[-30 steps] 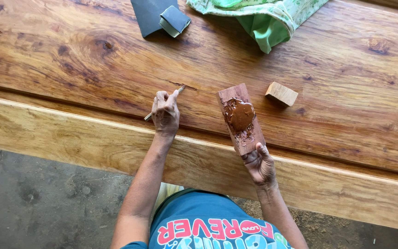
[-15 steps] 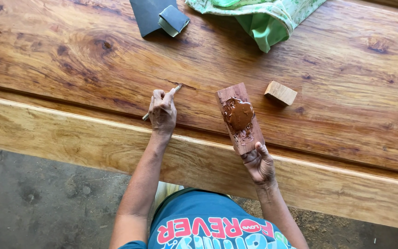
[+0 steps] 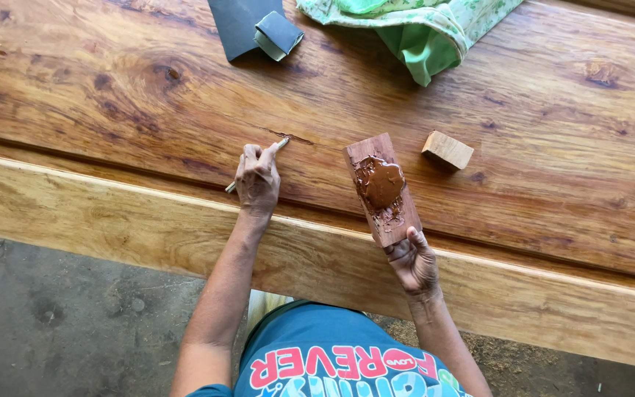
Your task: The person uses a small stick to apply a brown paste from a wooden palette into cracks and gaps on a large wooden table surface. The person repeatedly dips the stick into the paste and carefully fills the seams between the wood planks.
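My left hand (image 3: 257,179) grips a thin stick-like tool (image 3: 279,144) and presses its tip against a dark crack (image 3: 294,137) in the varnished wooden slab (image 3: 523,147). My right hand (image 3: 414,259) holds a small flat wooden board (image 3: 382,188) by its near end. A blob of brown filler paste (image 3: 381,184) sits on the board's top face. The board hovers over the slab, to the right of the crack.
A small wooden block (image 3: 447,150) lies on the slab right of the board. Folded grey sandpaper (image 3: 253,28) and a green cloth (image 3: 413,29) lie at the far edge. A lighter wooden rail (image 3: 97,213) runs along the near side, above a concrete floor (image 3: 53,316).
My left hand has shifted slightly while working the tool tip along the crack. The right hand and the board have barely moved.
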